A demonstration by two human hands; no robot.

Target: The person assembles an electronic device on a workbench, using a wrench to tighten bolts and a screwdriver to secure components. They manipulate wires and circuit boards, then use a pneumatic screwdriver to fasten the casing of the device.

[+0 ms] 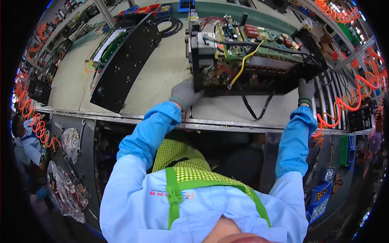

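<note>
The chassis point(279, 75) sits at one o'clock on the bench point(170, 60), boards point(263, 50) uppermost. Your left hand point(186, 94) is against its near left corner, your right hand point(306, 89) against its near right end; both sets of fingers are hidden, so I can't tell how firmly they pinch. If one side slips or lifts unevenly, the chassis could tip toward you. The black lead point(256, 118) looping below its near edge could get trapped underneath, and the loose yellow wire point(244, 60) could snag and tug its joint.

At half past ten, the panel point(127, 62) blocks leftward room. Between two and three, the rollers point(334, 93) could let a corner run away, and the orange hose point(348, 106) could catch your sleeve point(292, 148). Bins point(320, 194) lie at four, bagged parts point(67, 190) at eight.
</note>
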